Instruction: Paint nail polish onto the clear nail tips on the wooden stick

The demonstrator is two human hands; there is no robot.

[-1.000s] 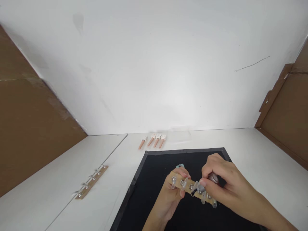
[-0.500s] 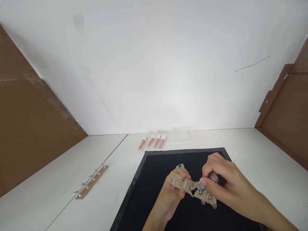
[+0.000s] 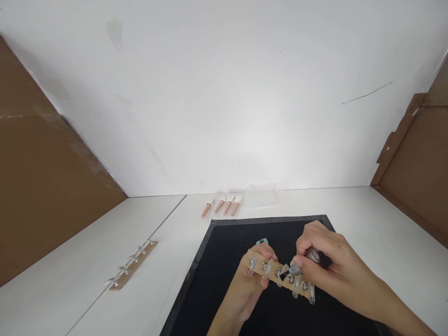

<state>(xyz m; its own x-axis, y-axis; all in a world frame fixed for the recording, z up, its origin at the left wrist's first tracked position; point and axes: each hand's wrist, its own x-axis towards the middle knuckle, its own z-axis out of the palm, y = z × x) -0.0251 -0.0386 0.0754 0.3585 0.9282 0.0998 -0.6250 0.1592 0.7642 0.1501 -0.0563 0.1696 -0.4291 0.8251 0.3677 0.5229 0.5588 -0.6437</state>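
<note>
My left hand [image 3: 247,280] grips a wooden strip [image 3: 258,265] between thumb and fingers. Clear nail tips [image 3: 269,267] are mounted along it beside round metal studs. In my right hand [image 3: 331,261] is what looks like a nail polish brush [image 3: 296,267], pinched by a grey part, with a rounded, pinkish-grey end [image 3: 312,255] showing behind the fingers. Its dark tip lies close to a nail tip in the middle of the strip; whether they touch I cannot tell. Past my left fingers a small light-blue object [image 3: 262,241] shows, partly hidden.
Below my hands lies a black mat [image 3: 224,256] with a grey border. Several pinkish bottles with white caps [image 3: 229,205] lie behind it. A second strip with clear nail tips [image 3: 135,266] rests on the white table at left. Brown cardboard panels [image 3: 52,154] flank both sides.
My right hand has shifted slightly to the right with the brush, and less of the dark tip shows. My left hand and the strip have stayed in place.
</note>
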